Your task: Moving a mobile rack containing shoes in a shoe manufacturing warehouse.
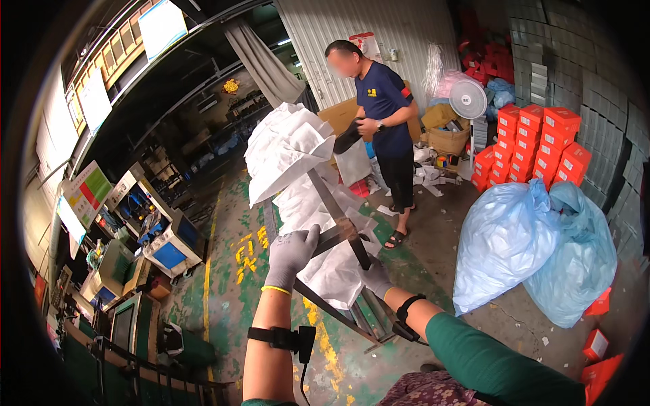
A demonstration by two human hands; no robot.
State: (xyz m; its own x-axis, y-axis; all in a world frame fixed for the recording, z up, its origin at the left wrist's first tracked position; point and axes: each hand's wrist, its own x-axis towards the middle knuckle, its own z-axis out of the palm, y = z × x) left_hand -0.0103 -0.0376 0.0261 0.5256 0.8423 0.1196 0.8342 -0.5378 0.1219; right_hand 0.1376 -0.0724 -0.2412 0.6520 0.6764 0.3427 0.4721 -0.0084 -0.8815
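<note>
In front of me stands a dark metal frame (329, 197), its bars crossing between my hands. My left hand (292, 250), in a grey knit glove with a yellow cuff, is closed round a side bar with the thumb up. My right hand (376, 277), gloved in grey too, is closed at the lower end of the slanted bar; its fingers are partly hidden. Beyond the bars rises a tall, uneven pile of white crumpled sheets (288, 145), whether paper or cloth I cannot tell. It leans against the frame and hides much of it.
A person (393, 111) in dark blue stands just beyond the pile, holding a black item (348, 137). To the right are a stuffed pale-blue bag (504, 240), stacked red boxes (528, 145) and a white fan (468, 100). Machines (166, 237) line the left side.
</note>
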